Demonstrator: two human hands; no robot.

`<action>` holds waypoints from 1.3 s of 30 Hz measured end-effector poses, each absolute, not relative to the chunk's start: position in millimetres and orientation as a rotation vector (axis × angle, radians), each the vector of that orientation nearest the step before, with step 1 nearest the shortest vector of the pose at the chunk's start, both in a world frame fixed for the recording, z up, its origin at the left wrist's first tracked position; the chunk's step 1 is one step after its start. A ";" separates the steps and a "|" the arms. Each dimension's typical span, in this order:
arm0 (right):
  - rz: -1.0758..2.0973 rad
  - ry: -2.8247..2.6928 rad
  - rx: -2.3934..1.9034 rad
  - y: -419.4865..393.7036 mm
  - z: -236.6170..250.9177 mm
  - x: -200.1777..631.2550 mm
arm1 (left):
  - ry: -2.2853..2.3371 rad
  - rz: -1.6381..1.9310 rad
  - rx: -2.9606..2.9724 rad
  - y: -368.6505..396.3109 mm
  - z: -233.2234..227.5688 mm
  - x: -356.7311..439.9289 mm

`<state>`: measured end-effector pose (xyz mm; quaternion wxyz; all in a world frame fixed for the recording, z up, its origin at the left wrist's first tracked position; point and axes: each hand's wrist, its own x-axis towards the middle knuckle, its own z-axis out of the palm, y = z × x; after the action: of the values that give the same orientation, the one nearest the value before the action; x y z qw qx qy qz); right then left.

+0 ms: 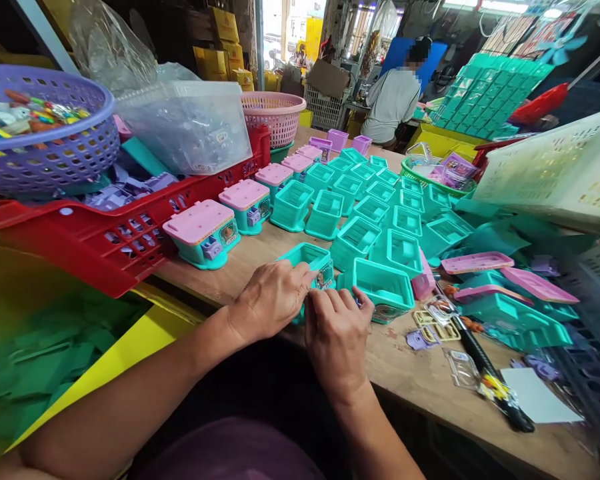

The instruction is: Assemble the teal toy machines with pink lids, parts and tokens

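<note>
Purple perforated plastic basket (55, 143) far left, small colourful bits inside. Red plastic crate (105, 243) holds lilac parts. Left hand (270, 297), fingers curled shut on open teal plastic toy box (310, 261) at near table edge; right hand (336, 333) pinches small part against its front. Fitting step, seemingly; needs firm, aligned press. Pink basket (275, 117) far: contents unseen.

The left hand (270, 297) and right hand (337, 333) cover the near side of the teal box (310, 257) they grip. Whatever the fingertips pinch there is too small to tell.
</note>
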<state>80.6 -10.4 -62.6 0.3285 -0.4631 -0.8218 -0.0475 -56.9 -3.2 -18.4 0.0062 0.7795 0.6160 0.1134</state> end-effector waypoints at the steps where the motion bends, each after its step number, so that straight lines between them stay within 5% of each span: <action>1: -0.137 -2.165 -1.213 -10.5 -62.0 80.9 | 1.934 0.337 2.453 -3.3 -17.9 -55.7; 20: 0.022 -2.167 -1.163 -9.9 -69.5 91.7 | 1.950 0.165 2.529 5.0 -21.7 -45.2; 24: 0.040 -1.869 -1.095 -19.6 -75.2 154.3 | 1.829 0.398 2.653 11.6 -31.5 -54.4; 31: -0.364 -1.830 -1.797 -21.0 -113.1 237.0 | 1.683 1.260 2.742 3.9 -64.7 -63.6; 39: -0.143 -1.842 -1.730 -32.3 -114.7 227.7 | 1.740 1.230 2.476 1.3 -89.2 -60.8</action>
<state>227.7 -32.3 -114.7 0.3004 -0.6520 -0.6941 -0.0541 -60.8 1.3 -89.2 -0.0623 0.7565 0.5316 0.3757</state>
